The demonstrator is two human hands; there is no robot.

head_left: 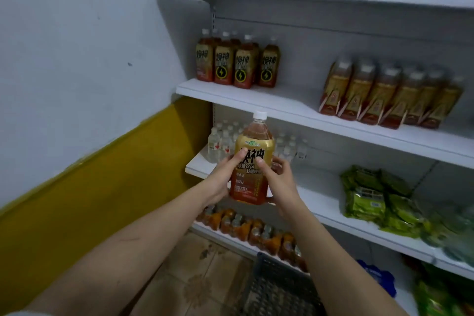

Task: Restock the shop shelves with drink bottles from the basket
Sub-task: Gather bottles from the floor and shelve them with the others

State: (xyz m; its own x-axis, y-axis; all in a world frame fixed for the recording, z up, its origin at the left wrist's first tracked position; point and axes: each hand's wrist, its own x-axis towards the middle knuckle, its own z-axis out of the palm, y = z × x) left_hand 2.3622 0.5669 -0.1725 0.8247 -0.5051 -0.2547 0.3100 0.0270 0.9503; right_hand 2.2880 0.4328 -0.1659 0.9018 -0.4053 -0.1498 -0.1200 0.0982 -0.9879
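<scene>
left hand point(222, 177) + right hand point(278, 179) grip 1 upright bottle point(252, 161) | basket point(275, 287) below | shelf point(295, 108) behind

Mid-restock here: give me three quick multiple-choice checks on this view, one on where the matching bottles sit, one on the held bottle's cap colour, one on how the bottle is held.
1. Bottles matching the held bottle stand where?
A. top shelf beside the toothpaste
B. left end of the second shelf
C. among the green packets

2. Its cap is which colour?
A. white
B. red
C. black

3. How is it held?
A. lying flat in one hand
B. upright in both hands
C. hanging by the cap

Answers: 1 B, the matching bottles stand at the left end of the second shelf. 2 A, the cap shows white. 3 B, left hand and right hand wrap their fingers round the label, cap up.
</scene>
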